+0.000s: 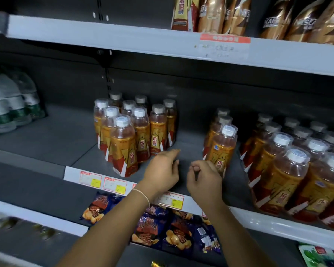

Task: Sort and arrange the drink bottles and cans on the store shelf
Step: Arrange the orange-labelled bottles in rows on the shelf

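Orange energy-drink bottles with white caps stand on the dark middle shelf (46, 135) in three groups: a left cluster (123, 143), a single-file row in the middle (222, 149) and a packed block at the right (297, 170). My left hand (162, 170) hovers over the gap between the left cluster and the middle row, fingers loosely stretched toward the back, holding nothing. My right hand (202, 180) is curled with nothing in it, right beside the base of the middle row's front bottle.
Shrink-wrapped water bottles (8, 106) sit at the shelf's far left. Brown coffee bottles (278, 16) line the shelf above. Blue snack bags (152, 224) lie on the shelf below. Price tags (102, 182) run along the shelf's front edge.
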Motion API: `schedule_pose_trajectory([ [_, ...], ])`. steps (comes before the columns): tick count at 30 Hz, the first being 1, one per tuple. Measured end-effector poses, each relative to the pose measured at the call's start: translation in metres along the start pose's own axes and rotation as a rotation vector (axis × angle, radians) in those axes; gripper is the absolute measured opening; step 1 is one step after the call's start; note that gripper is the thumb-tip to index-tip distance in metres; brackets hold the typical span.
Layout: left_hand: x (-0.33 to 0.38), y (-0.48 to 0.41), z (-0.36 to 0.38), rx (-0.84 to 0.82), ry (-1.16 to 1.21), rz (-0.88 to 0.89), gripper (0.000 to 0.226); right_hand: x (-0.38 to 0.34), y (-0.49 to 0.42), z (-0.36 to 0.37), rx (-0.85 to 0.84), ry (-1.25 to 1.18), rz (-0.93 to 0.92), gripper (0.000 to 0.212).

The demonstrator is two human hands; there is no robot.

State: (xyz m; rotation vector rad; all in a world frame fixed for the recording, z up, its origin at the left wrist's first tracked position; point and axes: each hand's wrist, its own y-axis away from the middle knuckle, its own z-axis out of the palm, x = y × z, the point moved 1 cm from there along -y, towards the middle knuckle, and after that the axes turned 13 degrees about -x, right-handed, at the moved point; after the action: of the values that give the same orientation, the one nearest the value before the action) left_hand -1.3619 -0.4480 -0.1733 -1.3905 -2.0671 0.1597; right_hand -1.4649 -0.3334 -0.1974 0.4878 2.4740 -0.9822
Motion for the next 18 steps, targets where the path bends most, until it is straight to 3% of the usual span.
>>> schedule_pose_trajectory([
  [6,-0.029,0.033,-0.045,0.180,0.006,-0.024,0.036,-0.036,-0.014,0.042,-0.115,-0.123,-0.043,0.021],
  [12,-0.062,0.065,-0.079,0.401,0.039,-0.208,0.028,-0.059,-0.031,0.091,-0.441,-0.327,0.065,0.061],
  [15,-0.079,0.071,-0.080,0.364,0.096,-0.414,0.027,-0.070,-0.039,0.112,-0.559,-0.442,0.117,0.079],
  [18,-0.087,0.071,-0.074,0.208,0.239,-0.549,0.022,-0.078,-0.041,0.127,-0.615,-0.570,0.136,0.087],
])
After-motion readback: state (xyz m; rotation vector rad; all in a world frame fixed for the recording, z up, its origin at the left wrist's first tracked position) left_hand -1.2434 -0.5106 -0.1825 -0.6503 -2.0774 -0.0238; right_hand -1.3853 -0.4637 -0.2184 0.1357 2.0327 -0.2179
